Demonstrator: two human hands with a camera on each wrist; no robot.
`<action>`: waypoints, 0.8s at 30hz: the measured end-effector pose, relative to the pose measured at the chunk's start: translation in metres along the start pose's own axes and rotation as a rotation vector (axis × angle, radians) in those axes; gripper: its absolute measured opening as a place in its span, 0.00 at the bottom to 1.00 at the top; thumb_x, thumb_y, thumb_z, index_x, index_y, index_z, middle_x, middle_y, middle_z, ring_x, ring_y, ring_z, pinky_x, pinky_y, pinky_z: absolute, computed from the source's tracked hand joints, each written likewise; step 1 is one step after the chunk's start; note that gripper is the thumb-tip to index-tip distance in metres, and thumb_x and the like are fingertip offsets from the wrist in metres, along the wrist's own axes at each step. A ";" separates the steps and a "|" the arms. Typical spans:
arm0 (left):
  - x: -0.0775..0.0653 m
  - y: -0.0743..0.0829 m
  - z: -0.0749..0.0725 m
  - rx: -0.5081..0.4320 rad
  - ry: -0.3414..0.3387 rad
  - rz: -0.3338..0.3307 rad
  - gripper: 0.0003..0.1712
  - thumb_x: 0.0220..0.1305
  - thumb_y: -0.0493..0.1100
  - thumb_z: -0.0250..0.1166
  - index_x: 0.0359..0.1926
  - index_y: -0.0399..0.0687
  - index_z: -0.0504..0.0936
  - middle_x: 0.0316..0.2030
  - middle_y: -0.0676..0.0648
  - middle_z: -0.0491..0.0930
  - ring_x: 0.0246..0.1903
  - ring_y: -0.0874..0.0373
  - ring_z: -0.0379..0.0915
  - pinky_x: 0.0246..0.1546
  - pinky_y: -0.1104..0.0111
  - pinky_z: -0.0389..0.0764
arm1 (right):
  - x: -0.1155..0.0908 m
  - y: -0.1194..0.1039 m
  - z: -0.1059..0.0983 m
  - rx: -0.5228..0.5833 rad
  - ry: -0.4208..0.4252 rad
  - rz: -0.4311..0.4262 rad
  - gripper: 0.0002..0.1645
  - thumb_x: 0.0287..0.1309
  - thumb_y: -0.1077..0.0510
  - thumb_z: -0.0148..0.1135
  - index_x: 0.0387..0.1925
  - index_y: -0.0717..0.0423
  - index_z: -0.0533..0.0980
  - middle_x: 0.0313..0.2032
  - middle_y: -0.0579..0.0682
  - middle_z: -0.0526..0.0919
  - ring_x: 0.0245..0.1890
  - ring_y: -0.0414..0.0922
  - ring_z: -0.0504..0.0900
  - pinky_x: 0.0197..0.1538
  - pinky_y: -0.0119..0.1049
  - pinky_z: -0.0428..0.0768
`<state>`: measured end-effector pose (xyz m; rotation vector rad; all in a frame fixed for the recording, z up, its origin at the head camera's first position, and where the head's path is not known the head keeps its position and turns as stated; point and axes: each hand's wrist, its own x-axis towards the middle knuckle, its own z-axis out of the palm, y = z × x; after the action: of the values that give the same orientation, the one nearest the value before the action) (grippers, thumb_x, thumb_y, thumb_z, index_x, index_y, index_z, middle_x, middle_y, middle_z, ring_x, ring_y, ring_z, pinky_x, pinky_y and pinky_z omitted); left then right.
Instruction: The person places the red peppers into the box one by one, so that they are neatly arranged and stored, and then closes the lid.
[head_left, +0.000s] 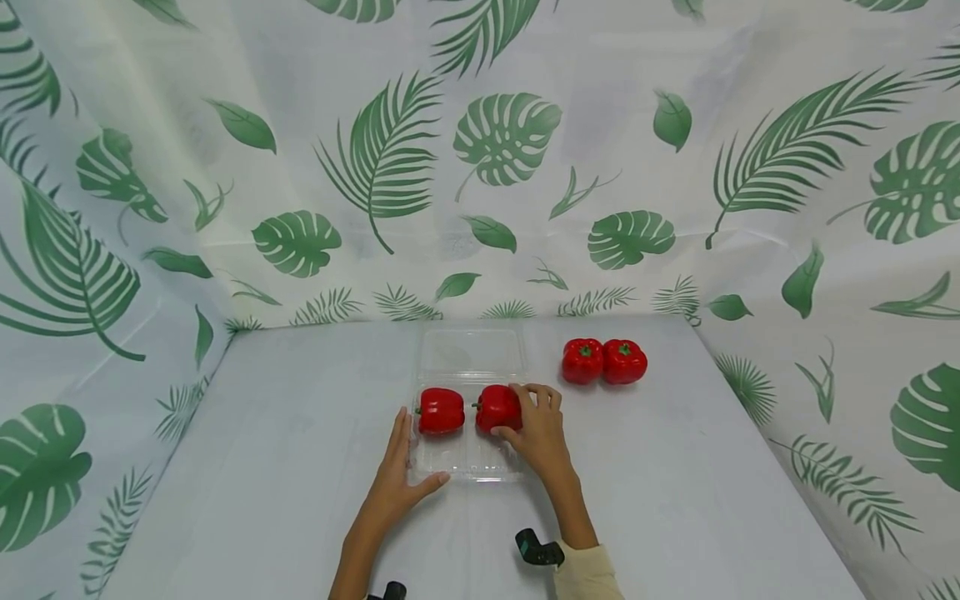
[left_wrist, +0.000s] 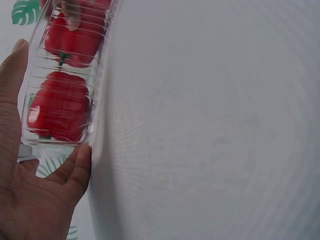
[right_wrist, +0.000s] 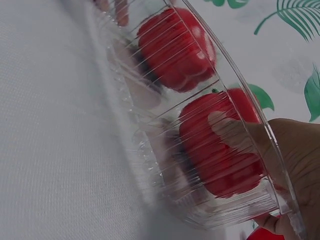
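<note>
A clear plastic clamshell box (head_left: 441, 461) lies on the table, its lid (head_left: 471, 354) folded back behind it. Inside are two red bell peppers on their sides, a left one (head_left: 441, 412) and a right one (head_left: 497, 407), both stems pointing left. My right hand (head_left: 542, 437) grips the right pepper, thumb at its front and fingers at its back; in the right wrist view the thumb (right_wrist: 235, 131) shows through the ribbed wall. My left hand (head_left: 396, 483) steadies the box's left side with fingers extended, its thumb spread toward the front edge.
Two more red bell peppers (head_left: 582, 361) (head_left: 624, 362) stand side by side, stems up, at the back right of the white table (head_left: 300, 467). Leaf-patterned cloth (head_left: 495, 137) hangs behind the table and along both sides.
</note>
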<state>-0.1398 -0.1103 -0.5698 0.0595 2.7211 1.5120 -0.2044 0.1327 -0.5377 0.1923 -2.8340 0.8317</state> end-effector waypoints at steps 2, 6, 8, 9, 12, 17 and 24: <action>0.000 0.000 0.000 0.001 0.003 0.003 0.67 0.48 0.60 0.74 0.78 0.63 0.38 0.79 0.53 0.37 0.77 0.46 0.39 0.68 0.45 0.59 | 0.000 -0.001 -0.001 0.007 0.001 0.003 0.49 0.40 0.51 0.81 0.65 0.52 0.68 0.60 0.60 0.70 0.66 0.58 0.61 0.61 0.60 0.75; 0.000 0.000 0.000 0.001 0.004 0.004 0.67 0.48 0.60 0.74 0.78 0.62 0.39 0.79 0.53 0.37 0.77 0.46 0.39 0.68 0.45 0.59 | 0.000 -0.001 -0.001 0.011 0.001 0.007 0.50 0.39 0.52 0.81 0.65 0.52 0.68 0.60 0.60 0.70 0.66 0.58 0.61 0.61 0.60 0.75; 0.000 0.000 0.000 -0.002 0.002 0.004 0.67 0.48 0.60 0.74 0.78 0.61 0.39 0.79 0.53 0.36 0.77 0.46 0.38 0.68 0.45 0.59 | 0.000 -0.001 -0.002 0.012 -0.002 0.007 0.50 0.39 0.52 0.81 0.66 0.52 0.68 0.60 0.60 0.70 0.66 0.58 0.61 0.61 0.60 0.76; 0.000 0.000 0.000 -0.003 0.001 0.003 0.67 0.48 0.60 0.74 0.78 0.61 0.39 0.79 0.53 0.36 0.77 0.46 0.39 0.68 0.45 0.59 | 0.000 -0.001 -0.002 0.014 -0.004 0.007 0.50 0.39 0.52 0.81 0.66 0.52 0.68 0.61 0.60 0.70 0.66 0.58 0.61 0.60 0.60 0.76; 0.000 0.000 -0.001 -0.008 0.000 0.002 0.66 0.48 0.61 0.74 0.78 0.59 0.39 0.79 0.53 0.36 0.77 0.45 0.38 0.68 0.44 0.59 | -0.001 -0.001 -0.002 0.028 -0.013 0.013 0.50 0.40 0.52 0.81 0.66 0.52 0.67 0.61 0.60 0.69 0.66 0.58 0.60 0.61 0.60 0.76; 0.000 0.001 -0.001 -0.011 -0.003 0.013 0.67 0.49 0.60 0.74 0.78 0.57 0.40 0.79 0.53 0.36 0.77 0.45 0.38 0.68 0.45 0.58 | -0.001 0.000 -0.003 0.051 -0.025 0.027 0.51 0.40 0.52 0.81 0.67 0.51 0.66 0.62 0.60 0.68 0.67 0.57 0.59 0.61 0.60 0.76; 0.000 0.001 -0.001 -0.009 -0.004 0.018 0.67 0.49 0.60 0.74 0.78 0.55 0.40 0.79 0.53 0.36 0.77 0.46 0.37 0.69 0.45 0.57 | -0.001 0.001 -0.003 0.067 -0.023 0.028 0.51 0.40 0.52 0.81 0.67 0.50 0.66 0.62 0.59 0.67 0.67 0.57 0.59 0.60 0.59 0.77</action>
<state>-0.1400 -0.1103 -0.5681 0.0867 2.7175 1.5264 -0.2033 0.1354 -0.5362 0.1728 -2.8384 0.9364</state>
